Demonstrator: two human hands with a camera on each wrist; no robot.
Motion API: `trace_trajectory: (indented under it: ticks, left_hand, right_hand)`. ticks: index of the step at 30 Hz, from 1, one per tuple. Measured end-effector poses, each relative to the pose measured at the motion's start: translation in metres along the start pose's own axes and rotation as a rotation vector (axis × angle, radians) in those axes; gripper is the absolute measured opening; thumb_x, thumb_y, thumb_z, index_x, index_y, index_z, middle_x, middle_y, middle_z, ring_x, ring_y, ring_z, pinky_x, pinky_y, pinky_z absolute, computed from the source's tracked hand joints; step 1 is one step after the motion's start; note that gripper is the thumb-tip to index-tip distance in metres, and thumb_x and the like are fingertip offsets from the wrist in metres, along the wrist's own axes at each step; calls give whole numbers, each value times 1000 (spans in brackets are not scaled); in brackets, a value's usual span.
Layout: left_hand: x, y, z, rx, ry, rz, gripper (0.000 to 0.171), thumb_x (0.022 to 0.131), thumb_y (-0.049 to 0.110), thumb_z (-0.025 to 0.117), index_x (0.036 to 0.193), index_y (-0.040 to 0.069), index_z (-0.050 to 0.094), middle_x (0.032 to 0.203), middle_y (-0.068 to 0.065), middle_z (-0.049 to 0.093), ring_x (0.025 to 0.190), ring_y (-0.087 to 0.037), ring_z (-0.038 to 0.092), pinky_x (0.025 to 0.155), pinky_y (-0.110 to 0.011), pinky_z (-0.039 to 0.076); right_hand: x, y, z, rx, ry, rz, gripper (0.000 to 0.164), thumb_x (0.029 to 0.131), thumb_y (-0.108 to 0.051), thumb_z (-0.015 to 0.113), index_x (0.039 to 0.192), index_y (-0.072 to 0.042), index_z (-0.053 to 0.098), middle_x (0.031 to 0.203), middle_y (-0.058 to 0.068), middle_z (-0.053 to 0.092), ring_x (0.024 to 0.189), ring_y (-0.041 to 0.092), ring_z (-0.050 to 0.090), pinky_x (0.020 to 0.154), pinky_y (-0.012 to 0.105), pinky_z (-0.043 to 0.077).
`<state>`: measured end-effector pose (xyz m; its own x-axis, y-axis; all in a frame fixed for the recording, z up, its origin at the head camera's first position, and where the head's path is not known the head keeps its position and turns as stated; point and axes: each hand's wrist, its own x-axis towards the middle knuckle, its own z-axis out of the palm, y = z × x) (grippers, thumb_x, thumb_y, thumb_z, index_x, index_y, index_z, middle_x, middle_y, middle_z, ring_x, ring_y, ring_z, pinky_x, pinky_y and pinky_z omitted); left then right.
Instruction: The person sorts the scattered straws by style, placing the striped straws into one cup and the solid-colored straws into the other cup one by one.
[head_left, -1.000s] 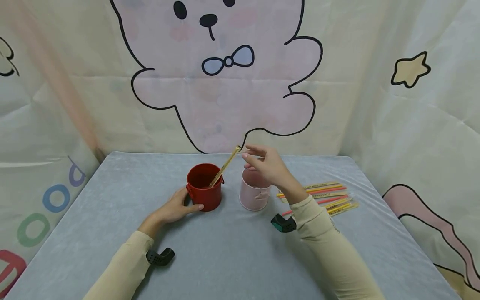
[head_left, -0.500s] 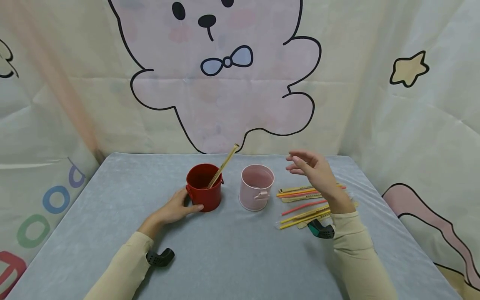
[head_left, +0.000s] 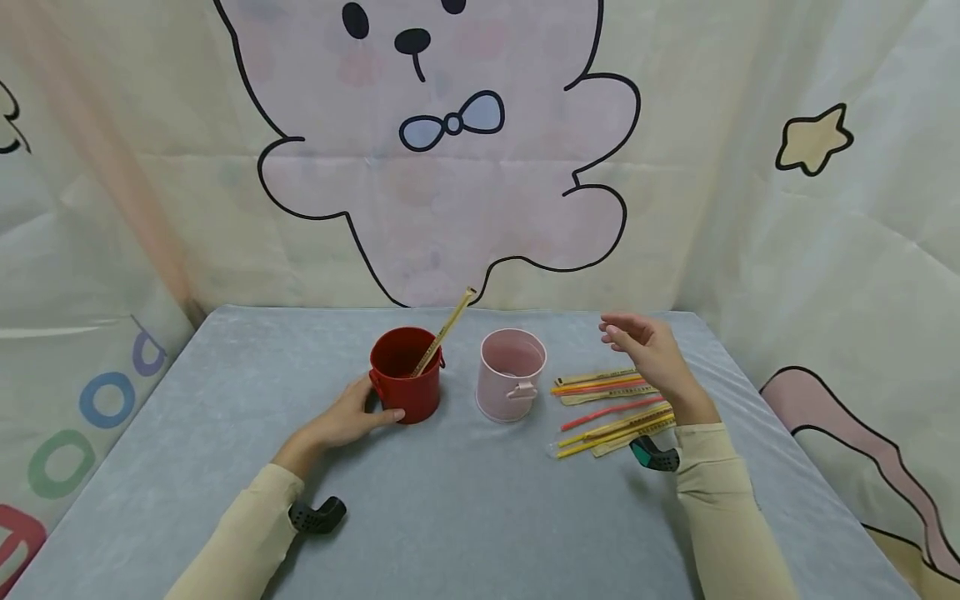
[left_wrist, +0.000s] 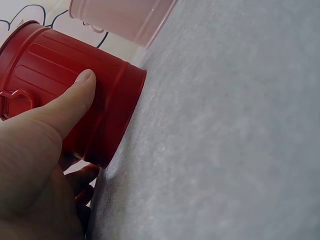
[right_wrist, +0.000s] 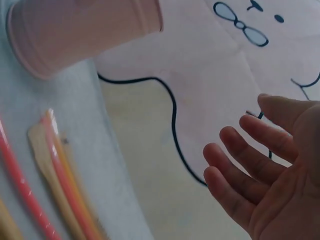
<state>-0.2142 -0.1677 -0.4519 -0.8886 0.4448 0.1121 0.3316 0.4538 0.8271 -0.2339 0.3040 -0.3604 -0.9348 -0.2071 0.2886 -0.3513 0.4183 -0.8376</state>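
Note:
A small red metal bucket [head_left: 406,375] stands upright on the left of the table's middle. My left hand [head_left: 347,415] holds it low on its near left side; in the left wrist view the thumb [left_wrist: 75,102] lies along its wall and the fingers go round behind it. One slim tan printed stick [head_left: 444,332] leans in this bucket, its top end above the rim. My right hand [head_left: 651,350] hovers with relaxed, slightly bent fingers and nothing in them, above the far side of a spread of sticks and straws. A pink bucket [head_left: 511,377] stands between the two hands.
On the right, several red straws [head_left: 611,411], yellow straws [head_left: 592,444] and tan flat sticks [head_left: 609,395] lie side by side on the grey-blue cloth [head_left: 465,517]. A printed backdrop [head_left: 450,208] rises behind the table's far edge.
My right hand has moved right, from beside the top of the leaning stick, past the pink bucket, to over the sticks and straws. The left hand and red bucket have stayed put.

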Motion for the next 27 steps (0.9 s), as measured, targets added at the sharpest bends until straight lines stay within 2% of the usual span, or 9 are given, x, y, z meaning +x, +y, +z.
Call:
trace_trajectory:
  ticks: [3, 6, 8, 10, 13, 17, 20, 23, 27]
  left_hand:
    - [-1, 1, -2, -8, 9, -4, 69, 90, 26, 76, 148, 6, 44, 150, -16, 49, 141, -38, 40, 119, -66, 28]
    - [-1, 1, -1, -3, 0, 0, 71, 90, 28, 76, 149, 6, 43, 151, -16, 49, 141, -38, 40, 119, -66, 28]
    - [-1, 1, -1, 0, -5, -15, 72, 90, 29, 76, 150, 7, 43, 152, -15, 48, 142, -37, 38, 119, -66, 27]
    - [-1, 0, -1, 2, -5, -32, 73, 90, 30, 76, 150, 7, 42, 152, -15, 47, 143, -37, 38, 120, -66, 26]
    - [-2, -2, -1, 11, -6, -61, 74, 90, 32, 76, 151, 8, 42, 155, -15, 45, 145, -38, 35, 121, -66, 24]
    - [-2, -3, -2, 14, -14, -75, 75, 91, 33, 76, 152, 8, 40, 157, -15, 42, 148, -40, 33, 121, -66, 23]
    - [-2, -1, -2, 3, -14, -78, 76, 91, 32, 76, 152, 9, 40, 158, -15, 41, 149, -40, 31, 122, -66, 22]
    - [-1, 0, -2, -2, -11, -80, 75, 91, 32, 76, 152, 9, 40, 158, -14, 41, 149, -39, 31, 122, -66, 22]
    - [0, 1, -2, 0, -13, -75, 73, 91, 32, 76, 151, 10, 41, 157, -13, 43, 148, -38, 33, 122, -65, 22]
  right_hand:
    - [1, 8, -3, -63, -27, 34, 36, 106, -19, 53, 132, 6, 60, 112, -17, 66, 97, -2, 66, 85, 12, 53]
    - [-1, 15, -7, -118, -58, 79, 37, 107, -18, 50, 135, 4, 59, 122, 3, 69, 96, -7, 62, 85, 13, 52]
    - [-3, 19, -9, -144, -80, 106, 38, 108, -18, 49, 137, 4, 57, 130, 18, 65, 96, -12, 59, 85, 11, 50]
    - [-4, 22, -10, -158, -102, 132, 40, 108, -20, 48, 140, 4, 55, 137, 27, 60, 101, -12, 57, 88, 9, 48]
    - [-4, 27, -11, -179, -130, 166, 44, 108, -24, 48, 142, 3, 53, 144, 28, 55, 118, 11, 63, 95, 14, 48]
    - [-5, 35, -8, -205, -170, 184, 45, 108, -23, 48, 143, 4, 51, 145, 30, 52, 132, 44, 53, 105, 40, 50]
    - [-6, 39, -7, -216, -195, 175, 44, 108, -21, 49, 143, 5, 50, 144, 32, 52, 130, 46, 54, 104, 54, 49]
    - [-5, 43, -9, -219, -197, 166, 44, 106, -19, 53, 142, 6, 51, 142, 33, 53, 126, 47, 57, 100, 52, 53]
    - [-5, 47, -13, -236, -197, 162, 44, 104, -16, 58, 140, 8, 52, 141, 34, 54, 122, 46, 59, 89, 32, 58]
